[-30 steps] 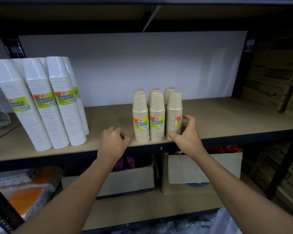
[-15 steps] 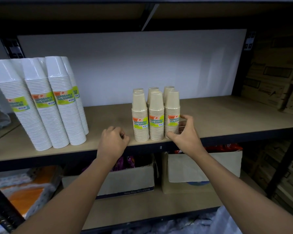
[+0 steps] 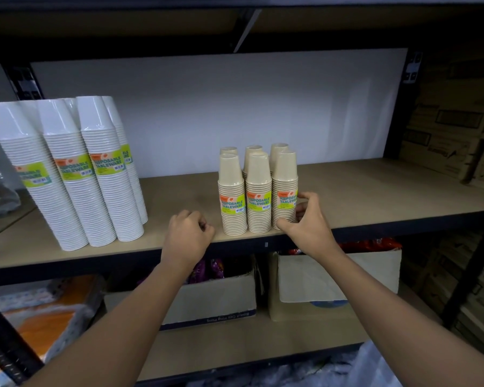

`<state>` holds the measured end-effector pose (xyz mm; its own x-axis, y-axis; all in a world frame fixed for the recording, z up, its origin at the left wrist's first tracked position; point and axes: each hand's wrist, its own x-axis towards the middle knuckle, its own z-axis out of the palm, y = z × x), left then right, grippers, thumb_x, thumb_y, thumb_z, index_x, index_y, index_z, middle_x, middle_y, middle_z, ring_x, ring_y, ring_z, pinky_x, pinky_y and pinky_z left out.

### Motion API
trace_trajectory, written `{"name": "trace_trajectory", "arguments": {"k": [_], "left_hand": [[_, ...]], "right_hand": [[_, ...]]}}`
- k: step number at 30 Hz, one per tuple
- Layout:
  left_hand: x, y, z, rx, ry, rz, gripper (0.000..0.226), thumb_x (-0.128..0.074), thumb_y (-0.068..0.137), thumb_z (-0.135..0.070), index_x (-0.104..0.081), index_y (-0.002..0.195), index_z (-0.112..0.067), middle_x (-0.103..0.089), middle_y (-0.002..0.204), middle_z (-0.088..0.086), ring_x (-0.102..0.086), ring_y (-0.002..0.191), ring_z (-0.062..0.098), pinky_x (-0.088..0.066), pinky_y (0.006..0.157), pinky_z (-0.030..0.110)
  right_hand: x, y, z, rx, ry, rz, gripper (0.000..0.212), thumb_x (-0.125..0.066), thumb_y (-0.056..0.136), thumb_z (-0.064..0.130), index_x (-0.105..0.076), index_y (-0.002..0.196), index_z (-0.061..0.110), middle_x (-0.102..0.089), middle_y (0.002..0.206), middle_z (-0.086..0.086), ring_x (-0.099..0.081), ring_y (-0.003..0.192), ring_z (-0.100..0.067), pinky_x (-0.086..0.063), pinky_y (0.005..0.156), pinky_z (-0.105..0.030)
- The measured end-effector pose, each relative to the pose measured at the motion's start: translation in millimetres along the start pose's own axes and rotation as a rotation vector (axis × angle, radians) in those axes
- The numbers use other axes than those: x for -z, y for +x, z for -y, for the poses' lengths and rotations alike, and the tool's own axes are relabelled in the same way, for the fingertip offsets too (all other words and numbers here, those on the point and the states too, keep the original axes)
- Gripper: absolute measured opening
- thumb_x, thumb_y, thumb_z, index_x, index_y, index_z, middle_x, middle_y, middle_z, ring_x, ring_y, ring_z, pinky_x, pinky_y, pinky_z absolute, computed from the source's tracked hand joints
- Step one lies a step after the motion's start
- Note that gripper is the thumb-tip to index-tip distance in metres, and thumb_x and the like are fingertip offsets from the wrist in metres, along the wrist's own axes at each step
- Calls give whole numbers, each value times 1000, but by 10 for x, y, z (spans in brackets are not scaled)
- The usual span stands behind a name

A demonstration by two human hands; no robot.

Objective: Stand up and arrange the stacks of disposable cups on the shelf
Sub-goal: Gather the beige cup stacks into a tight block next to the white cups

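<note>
Several short stacks of tan disposable cups [image 3: 259,191] stand upright in two tight rows near the front edge of the wooden shelf [image 3: 375,196], green labels facing me. My right hand [image 3: 310,224] wraps the front right tan stack [image 3: 284,180], thumb at its base and fingers round its right side. My left hand [image 3: 189,236] rests in a loose fist on the shelf edge just left of the group, holding nothing. Several tall white cup stacks [image 3: 104,177] stand at the shelf's left, leaning slightly.
A white board backs the shelf. Below it sit two open cardboard boxes [image 3: 210,300] [image 3: 338,275] holding packets, with wrapped orange packages [image 3: 48,311] at lower left. Stacked cartons [image 3: 453,121] fill the right side. A black upright post [image 3: 397,107] bounds the shelf's right end.
My right hand has slid the front right tan stack leftwards against its neighbours and turned it, so its label faces front. The left hand has barely moved.
</note>
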<state>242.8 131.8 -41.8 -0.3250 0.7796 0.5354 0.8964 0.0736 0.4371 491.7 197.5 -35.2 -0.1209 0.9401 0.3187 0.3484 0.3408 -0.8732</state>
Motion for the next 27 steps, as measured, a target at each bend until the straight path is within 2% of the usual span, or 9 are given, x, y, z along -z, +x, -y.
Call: {"name": "trace_trajectory", "arguments": {"k": [2,4,8,10,14,18,22,25,27], "left_hand": [[10,-7,0,-6,-7,18,13,-62,85,-22,-63,79,-11,-57,85,2,-53,90,28,-43,72,35],[49,-20,-36,25,-77,28,17,-60,89,-31,-61,92,-15,-56,93,-2,-55,97,23,-43,77,32],[179,-57,-164,101,-305,61,59,-62,86,-54,-44,131,-20,-48,132,-7,-47,119,7,-38,94,27],[210,-68,-227,83,-398,74,78,-68,79,-60,-32,139,-24,-41,145,-7,-42,129,7,-36,102,27],[208,-59,-393,31,-531,90,107,-77,68,-62,-10,148,-40,-27,158,-3,-33,142,12,-33,113,37],[170,-8,-519,-25,-598,88,122,-85,62,-58,1,148,-47,-22,161,1,-34,140,9,-34,111,34],[139,76,-574,-30,-649,126,131,-89,57,-56,6,146,-53,-26,160,-2,-41,136,8,-40,111,40],[122,137,-604,-19,-634,111,137,-90,52,-57,8,147,-51,-30,158,-2,-40,139,11,-38,111,38],[113,195,-600,-15,-635,99,140,-91,49,-58,8,149,-49,-33,156,-3,-37,140,9,-34,109,31]], "right_hand": [[14,3,-3,-8,19,6,79,-81,71,32,-35,135,27,-55,121,3,-57,109,-12,-52,92,-37],[45,20,1,-25,67,17,79,-81,72,32,-35,135,25,-54,127,2,-56,115,-13,-51,98,-38],[114,73,36,-50,157,53,80,-82,76,28,-31,138,22,-47,139,1,-50,127,-16,-46,106,-41],[127,88,53,-36,179,71,85,-84,76,27,-28,139,24,-42,146,0,-46,132,-18,-42,110,-43],[120,86,106,4,193,123,101,-87,73,31,-18,147,30,-35,154,-1,-41,138,-17,-39,112,-42],[113,102,197,49,228,130,108,-87,74,26,-11,150,33,-36,154,-2,-45,129,-8,-41,103,-31],[134,157,288,67,220,167,121,-87,75,23,3,156,33,-36,153,4,-47,116,4,-39,94,-22],[152,214,336,73,227,202,125,-84,77,12,10,156,32,-46,123,27,-53,86,28,-42,70,0],[169,241,374,56,236,218,126,-83,78,7,13,156,31,-41,105,34,-51,76,34,-41,60,4]]}}
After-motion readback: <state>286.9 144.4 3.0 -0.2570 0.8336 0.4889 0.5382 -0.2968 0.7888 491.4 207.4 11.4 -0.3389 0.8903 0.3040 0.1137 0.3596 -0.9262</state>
